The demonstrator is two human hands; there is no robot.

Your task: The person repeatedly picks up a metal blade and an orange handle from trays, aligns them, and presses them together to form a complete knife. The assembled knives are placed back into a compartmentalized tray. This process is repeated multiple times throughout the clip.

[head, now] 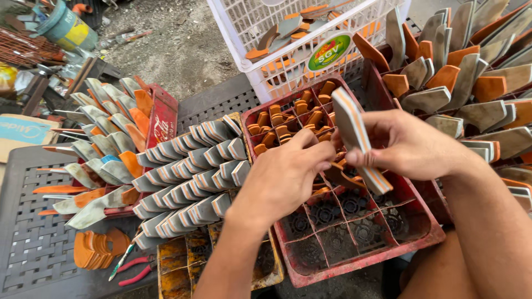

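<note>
Centrally, right hand (pixel 413 145) pinching a stack of flat grey-and-orange layered pieces (pixel 357 138), held edge-up above red divided crate (pixel 426 235), apparently for squaring. Left hand (pixel 288 177) closed against the stack's lower edge, fingertips pressed together there, seemingly steadying. Orange wedges (pixel 288 119) packed upright in the crate's upper cells; lower cells bare. Left of centre, finished stacks (pixel 194 177) fanned in rows. White basket (pixel 260 61) at top. Red-handled pliers (pixel 136 268) lower left.

Before us on the counter (pixel 33 249) stands a divided crate (pixel 354 243), small pieces (pixel 282 124) in its far cells. Behind it sits a basket (pixel 260 61). Left of the crate lie stacked soles (pixel 188 177); pliers (pixel 136 270) lie nearer us.
</note>
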